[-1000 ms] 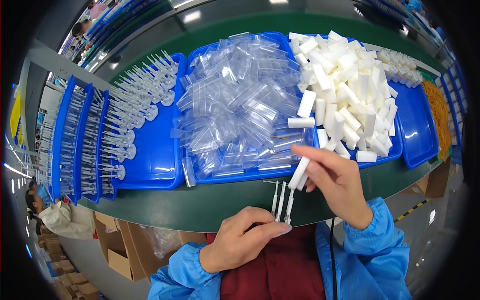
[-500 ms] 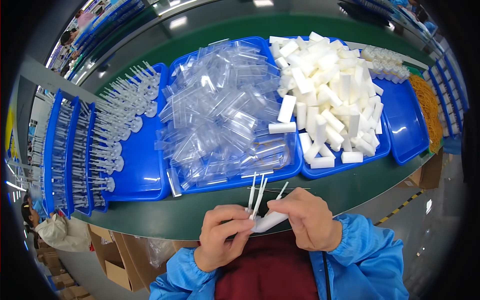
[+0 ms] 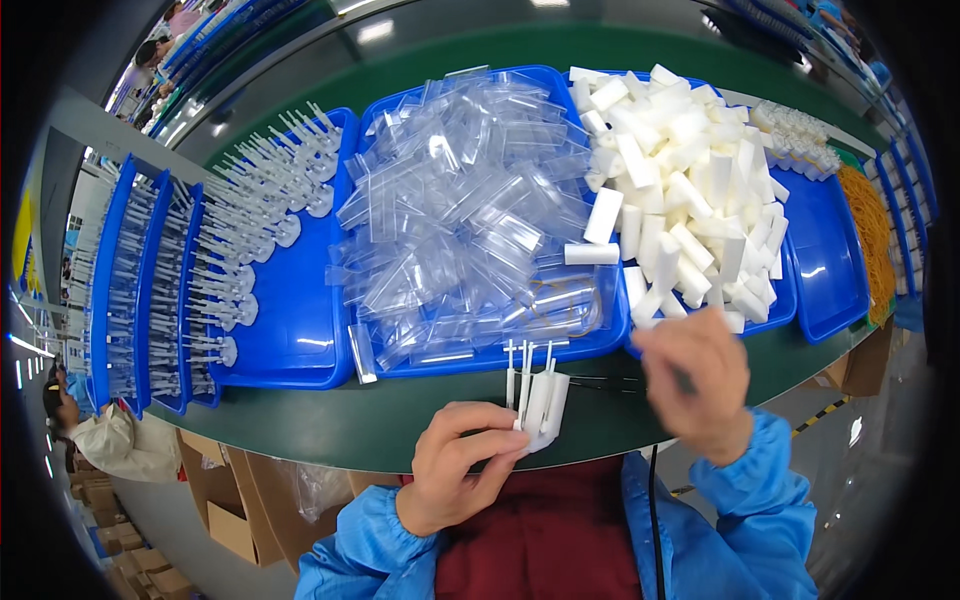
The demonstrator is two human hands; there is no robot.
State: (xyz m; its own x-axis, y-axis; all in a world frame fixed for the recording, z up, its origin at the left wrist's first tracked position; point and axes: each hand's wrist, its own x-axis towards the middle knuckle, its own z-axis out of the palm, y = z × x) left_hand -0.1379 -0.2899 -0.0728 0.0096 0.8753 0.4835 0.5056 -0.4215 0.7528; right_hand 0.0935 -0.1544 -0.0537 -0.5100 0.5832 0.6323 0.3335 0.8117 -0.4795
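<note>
**Right hand lifts off the bundle**

Half a second back both hands met over the bundle; now my right hand (image 3: 695, 385) has pulled away to the right, blurred, and I cannot tell whether its fingers hold anything. My left hand (image 3: 455, 470) alone keeps the bundle of white tubes (image 3: 540, 400), pinched between thumb and fingertips at the lower end, fingers closed snugly on it. Thin stems stick up from the top of the bundle, so I judge it is held upright to keep those ends level and facing away from the palm.

Just beyond the grip, across the green belt (image 3: 330, 420), sits the blue tray of clear plastic sleeves (image 3: 470, 210), heaped loosely. Beyond and to the right of the grip, a second blue tray carries a pile of white tubes (image 3: 690, 190). Left of the grip, a blue tray (image 3: 300, 340) holds rows of clear stemmed pieces (image 3: 255, 230), with more blue racks (image 3: 130, 290) farther left. Far right lies a heap of orange rubber bands (image 3: 870, 230).
</note>
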